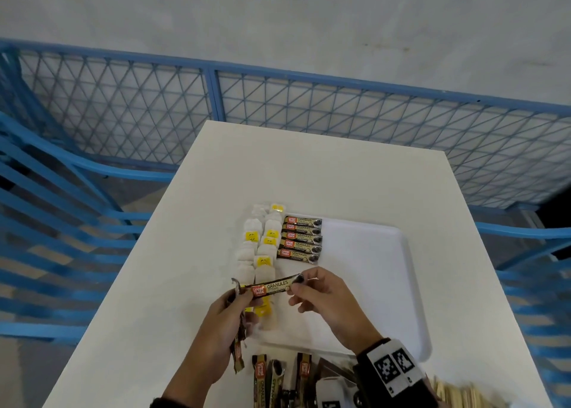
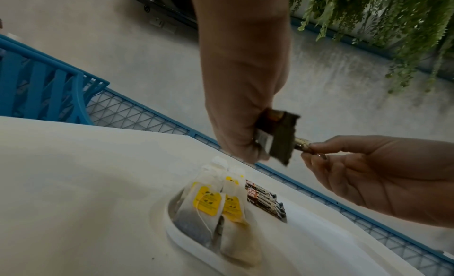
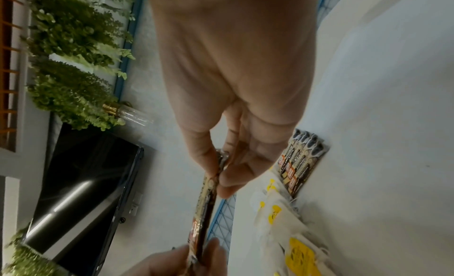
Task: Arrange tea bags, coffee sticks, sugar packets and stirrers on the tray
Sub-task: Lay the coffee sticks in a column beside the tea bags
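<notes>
A brown coffee stick (image 1: pixel 272 285) is held level above the near left part of the white tray (image 1: pixel 386 284). My right hand (image 1: pixel 295 284) pinches its right end (image 3: pixel 221 169). My left hand (image 1: pixel 247 295) grips its left end together with a bundle of further coffee sticks (image 1: pixel 238 355) that hang down from the fist (image 2: pixel 277 136). On the tray, tea bags (image 1: pixel 262 244) with yellow tags lie in two columns along the left side. Beside them on the right is a neat row of several coffee sticks (image 1: pixel 299 240).
More coffee sticks (image 1: pixel 262 380) lie on the white table (image 1: pixel 185 222) at its near edge, and pale wooden stirrers (image 1: pixel 457 392) show at the bottom right. The tray's right half is bare. A blue mesh fence (image 1: pixel 309 114) surrounds the table.
</notes>
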A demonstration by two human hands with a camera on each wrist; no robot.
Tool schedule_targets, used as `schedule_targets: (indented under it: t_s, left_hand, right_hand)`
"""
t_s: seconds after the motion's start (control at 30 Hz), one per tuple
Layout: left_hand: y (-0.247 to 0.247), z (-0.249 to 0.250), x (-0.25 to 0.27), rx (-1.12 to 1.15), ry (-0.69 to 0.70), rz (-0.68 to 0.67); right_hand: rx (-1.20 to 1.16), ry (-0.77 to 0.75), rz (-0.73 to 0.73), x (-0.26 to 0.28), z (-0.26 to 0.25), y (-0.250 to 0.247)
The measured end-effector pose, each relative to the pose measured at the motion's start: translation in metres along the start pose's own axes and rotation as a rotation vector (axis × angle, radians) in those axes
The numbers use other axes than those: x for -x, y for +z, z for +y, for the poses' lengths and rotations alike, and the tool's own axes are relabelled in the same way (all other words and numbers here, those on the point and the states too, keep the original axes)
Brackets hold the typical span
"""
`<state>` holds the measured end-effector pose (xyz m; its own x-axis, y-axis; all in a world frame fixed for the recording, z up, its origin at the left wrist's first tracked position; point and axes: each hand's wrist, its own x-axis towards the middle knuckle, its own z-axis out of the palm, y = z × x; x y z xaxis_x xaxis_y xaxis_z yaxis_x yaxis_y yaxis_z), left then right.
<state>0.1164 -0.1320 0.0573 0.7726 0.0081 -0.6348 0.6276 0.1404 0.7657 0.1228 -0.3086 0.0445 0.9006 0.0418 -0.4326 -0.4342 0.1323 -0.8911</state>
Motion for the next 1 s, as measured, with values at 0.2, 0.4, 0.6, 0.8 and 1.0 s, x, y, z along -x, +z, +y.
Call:
schedule_targets:
  t_s: [0.2,0.4,0.6,0.8,1.0]
  left_hand:
    - [-0.003,-0.002,0.000,-0.144,0.172,0.061]
    - [-0.003,-0.005,-0.001,-0.214,0.276,0.124]
    - [-0.005,-0.007,-0.007,-0.090,0.126,0.091]
    - [-0.009,-0.003,-0.008,0.228,-0.004,0.095]
    - [-0.013,-0.002,-0.005,0.191,0.006,0.026]
  right_hand:
    - [-0.024,0.047,-0.020,0.007,0.006,-0.009]
    - [-0.005,0.049,0.018,0.004,0.014,-0.008]
    - [-0.026,0.088,0.202,-0.011,0.018,-0.020]
    - [-0.032,0.194,0.415,-0.043,0.032,-0.040]
    - [0.239,0.195,0.487,-0.068,0.042,-0.039]
